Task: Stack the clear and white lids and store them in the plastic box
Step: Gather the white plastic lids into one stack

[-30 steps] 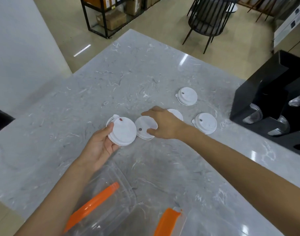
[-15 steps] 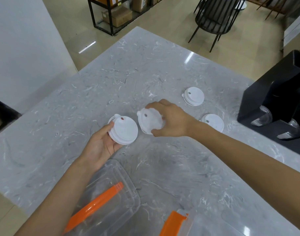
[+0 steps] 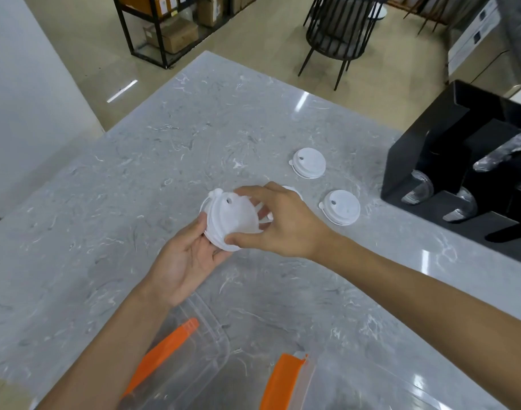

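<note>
A small stack of white lids [image 3: 228,218] is held above the grey marble table [image 3: 135,179]. My left hand [image 3: 185,258] cups the stack from below. My right hand [image 3: 280,223] grips the top lid from the right, pressing it onto the stack. Two more white lids lie on the table: one [image 3: 308,163] further back and one [image 3: 341,207] to the right of my hands. A third lid's edge [image 3: 294,191] peeks out behind my right hand. The clear plastic box [image 3: 191,365] with orange clasps sits at the near edge under my left forearm.
A clear box lid [image 3: 356,386] with an orange clasp lies at the near right. A black cup dispenser [image 3: 466,173] holding clear cups stands at the table's right. Beyond the table are a black chair [image 3: 339,31] and a shelf rack [image 3: 164,25] with cartons.
My right hand picked a white lid off the table and brought it left onto the lid in my left hand. Both hands now meet on the stack.
</note>
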